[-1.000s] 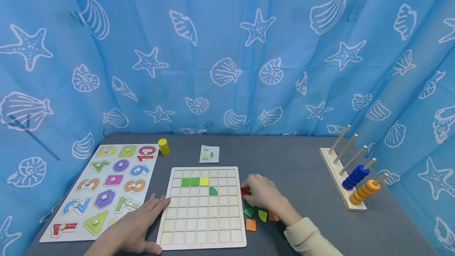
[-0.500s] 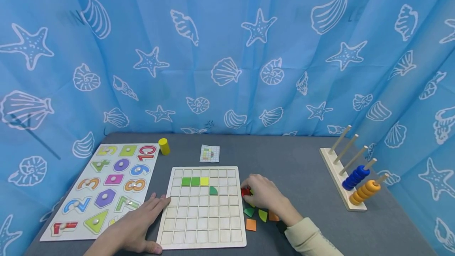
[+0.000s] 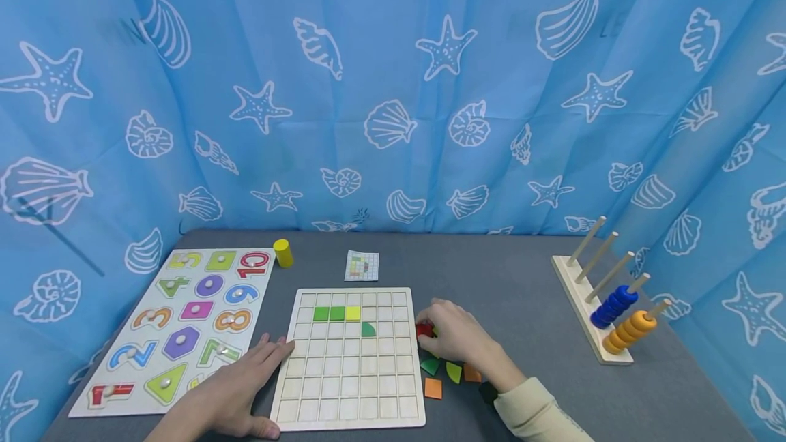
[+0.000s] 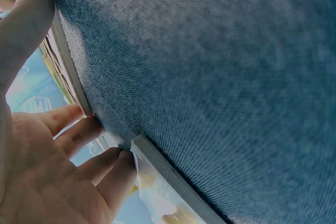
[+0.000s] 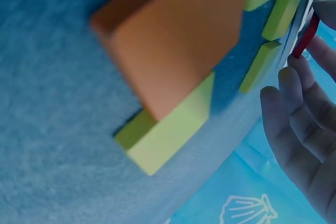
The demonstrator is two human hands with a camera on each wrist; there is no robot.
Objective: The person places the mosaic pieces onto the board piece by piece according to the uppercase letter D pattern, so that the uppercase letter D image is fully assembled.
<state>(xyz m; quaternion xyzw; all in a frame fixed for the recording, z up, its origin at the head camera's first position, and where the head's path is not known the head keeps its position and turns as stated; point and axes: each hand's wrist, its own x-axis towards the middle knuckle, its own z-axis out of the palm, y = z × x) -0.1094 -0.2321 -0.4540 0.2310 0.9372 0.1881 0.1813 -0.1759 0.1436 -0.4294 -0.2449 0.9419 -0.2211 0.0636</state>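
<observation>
A wooden grid board [image 3: 350,387] lies flat on the table in the head view. Two green square tiles [image 3: 329,314], a yellow square tile [image 3: 353,313] and a green quarter-circle tile [image 3: 368,329] sit in its upper cells. My left hand [image 3: 248,380] rests along the board's left edge, fingers loosely extended and thumb at the near corner. Right of the board, my right hand [image 3: 456,333] pinches a red tile [image 5: 306,36] between thumb and fingers, close to the board's edge. Part of the red tile is hidden by the hand.
Loose tiles lie under and near my right hand, including an orange square [image 3: 433,389]. A number puzzle board [image 3: 254,299] lies at left, a yellow cylinder [image 3: 283,253] and pattern card [image 3: 362,266] behind, a bead peg rack [image 3: 589,305] at right.
</observation>
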